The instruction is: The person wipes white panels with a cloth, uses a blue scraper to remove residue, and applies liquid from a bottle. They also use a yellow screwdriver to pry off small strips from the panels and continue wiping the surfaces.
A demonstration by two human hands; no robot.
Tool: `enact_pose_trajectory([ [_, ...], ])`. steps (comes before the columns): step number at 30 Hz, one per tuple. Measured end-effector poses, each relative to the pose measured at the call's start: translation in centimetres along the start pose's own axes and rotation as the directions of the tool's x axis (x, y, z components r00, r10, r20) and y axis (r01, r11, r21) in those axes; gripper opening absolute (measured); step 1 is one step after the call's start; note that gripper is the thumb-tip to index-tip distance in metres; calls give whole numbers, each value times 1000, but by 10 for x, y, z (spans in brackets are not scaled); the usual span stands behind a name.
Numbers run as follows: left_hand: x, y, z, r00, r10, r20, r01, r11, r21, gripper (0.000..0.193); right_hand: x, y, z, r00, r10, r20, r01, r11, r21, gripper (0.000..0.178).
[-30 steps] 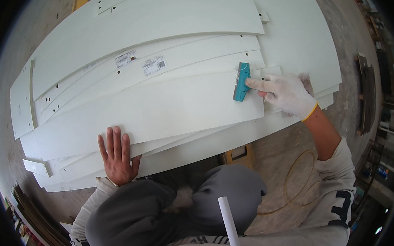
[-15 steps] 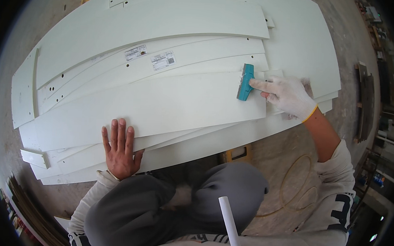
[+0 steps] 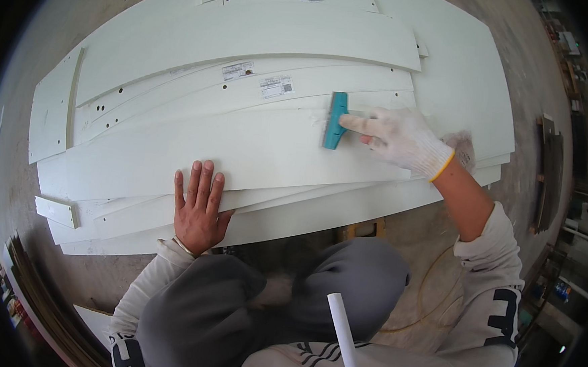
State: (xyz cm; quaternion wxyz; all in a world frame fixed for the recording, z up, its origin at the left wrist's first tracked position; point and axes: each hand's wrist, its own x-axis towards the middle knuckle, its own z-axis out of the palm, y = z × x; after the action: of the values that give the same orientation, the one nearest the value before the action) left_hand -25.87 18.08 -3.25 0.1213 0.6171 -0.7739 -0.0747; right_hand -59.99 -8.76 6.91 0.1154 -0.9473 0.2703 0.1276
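My right hand (image 3: 401, 137), in a white glove with a yellow cuff, grips a teal scraper (image 3: 337, 121), its index finger stretched along the tool. The scraper's blade edge lies on the top white panel (image 3: 263, 144), near that panel's right end. Bare and flat, my left hand (image 3: 200, 208) rests with fingers apart on the panel's near edge. The scraper's handle is mostly hidden under the glove.
More white panels (image 3: 249, 29) lie stacked and overlapping, some with drilled holes and paper labels (image 3: 276, 86). A short white strip (image 3: 56, 211) sits at the near left corner. Dark boards (image 3: 549, 172) stand at the right. A yellowish hose (image 3: 429, 286) curls on the floor.
My right hand has moved the scraper to the left along the top panel. My left hand stays flat on the near edge. The whole view has shifted slightly.
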Motion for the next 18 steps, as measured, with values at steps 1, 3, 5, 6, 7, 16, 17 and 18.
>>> enact_pose_trajectory([
  [1,0,2,0,1000,-10,-1,10,1000,-2,97,-17,14,5,1000,15,-27,-14,999,31,45],
  [3,1,3,1,1000,-9,-2,9,1000,-1,94,-44,30,4,996,87,34,-86,996,-21,47],
  [5,-1,1,3,1000,-15,-21,14,999,-36,93,-60,32,2,987,140,75,-137,990,-38,49],
  [6,-2,0,3,999,-18,-31,16,998,-53,92,-62,31,2,982,166,95,-162,986,-48,51],
  [7,-3,-1,2,999,-14,-44,11,998,-63,91,-58,30,2,985,147,86,-144,988,-50,50],
  [16,-3,0,0,999,-10,-44,5,996,-93,81,48,-42,-7,992,-21,125,28,998,-57,41],
  [17,-3,-1,0,999,-11,-47,7,995,-95,80,66,-55,-8,990,-51,132,61,996,-72,41],
  [18,-4,-1,-1,999,-16,-48,12,996,-94,80,84,-70,-9,987,-85,139,98,992,-85,40],
])
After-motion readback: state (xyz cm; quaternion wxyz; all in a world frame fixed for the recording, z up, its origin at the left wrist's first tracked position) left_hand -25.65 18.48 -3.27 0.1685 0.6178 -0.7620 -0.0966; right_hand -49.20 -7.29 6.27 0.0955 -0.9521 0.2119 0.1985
